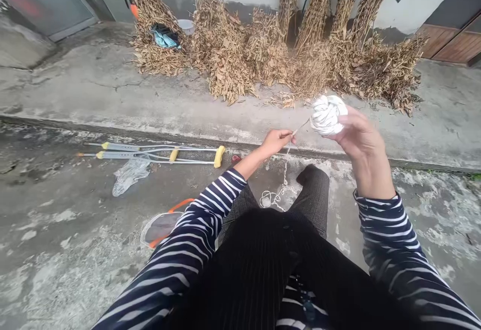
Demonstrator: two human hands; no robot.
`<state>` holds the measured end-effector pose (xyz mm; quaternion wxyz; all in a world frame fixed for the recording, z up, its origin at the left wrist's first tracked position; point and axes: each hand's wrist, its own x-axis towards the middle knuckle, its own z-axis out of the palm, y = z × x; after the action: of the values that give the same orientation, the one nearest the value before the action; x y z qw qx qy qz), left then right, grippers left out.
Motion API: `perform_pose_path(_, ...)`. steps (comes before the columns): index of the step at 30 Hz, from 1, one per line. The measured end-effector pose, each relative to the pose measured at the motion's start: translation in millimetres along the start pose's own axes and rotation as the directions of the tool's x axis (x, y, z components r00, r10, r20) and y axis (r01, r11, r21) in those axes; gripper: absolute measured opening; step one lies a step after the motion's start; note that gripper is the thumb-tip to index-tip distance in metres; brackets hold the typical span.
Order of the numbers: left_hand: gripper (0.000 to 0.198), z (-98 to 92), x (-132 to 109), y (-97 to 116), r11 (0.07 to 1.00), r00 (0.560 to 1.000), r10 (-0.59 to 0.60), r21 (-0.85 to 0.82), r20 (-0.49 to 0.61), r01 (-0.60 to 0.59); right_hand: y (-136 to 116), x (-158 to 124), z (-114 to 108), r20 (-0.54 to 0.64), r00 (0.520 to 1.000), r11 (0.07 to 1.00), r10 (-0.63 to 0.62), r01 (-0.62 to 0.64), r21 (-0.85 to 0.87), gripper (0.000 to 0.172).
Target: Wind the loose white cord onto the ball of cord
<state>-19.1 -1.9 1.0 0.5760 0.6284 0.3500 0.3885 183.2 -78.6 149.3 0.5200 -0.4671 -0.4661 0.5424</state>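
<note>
- Apparently, a winding or unwinding step; direction unclear.
- Right hand (358,132) grips the white cord ball (326,115), far right of the lap; left hand (277,142) pinches its strand (302,126).
- Next calls for light tension, loose coils (277,198) between the legs untangled.
</note>
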Motion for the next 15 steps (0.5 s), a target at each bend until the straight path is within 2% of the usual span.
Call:
perform_pose_path(3, 0.021, -1.0, 0, -20, 0.994, 0.996, -0.087, 0.064, 0.010, 0.087, -5, -3, -3, -0.001, 0.999, 0.999, -0.032, 0.032, 0.031, 0.050)
perform_pose_path(8, 0.018, 1.0, -3, -45, 0.985, 0.991, -0.133, 0.110, -0.008, 0.133, -23, -13, 3, -0.011, 0.992, 0.991, -0.122, 0.122, 0.053, 0.063)
perform_pose_path(12, 0.016, 6.7, 6, -52, 0.989, 0.991, -0.131, 0.070, -0.033, 0.133, -39, -20, 14, -0.045, 0.986, 0.987, -0.158, 0.160, 0.034, 0.070)
perform_pose_path(15, 0.018, 15.3, 18, -53, 0.994, 0.994, -0.110, 0.006, -0.013, 0.110, -50, -24, 21, -0.021, 0.982, 0.980, -0.190, 0.189, -0.060, 0.073)
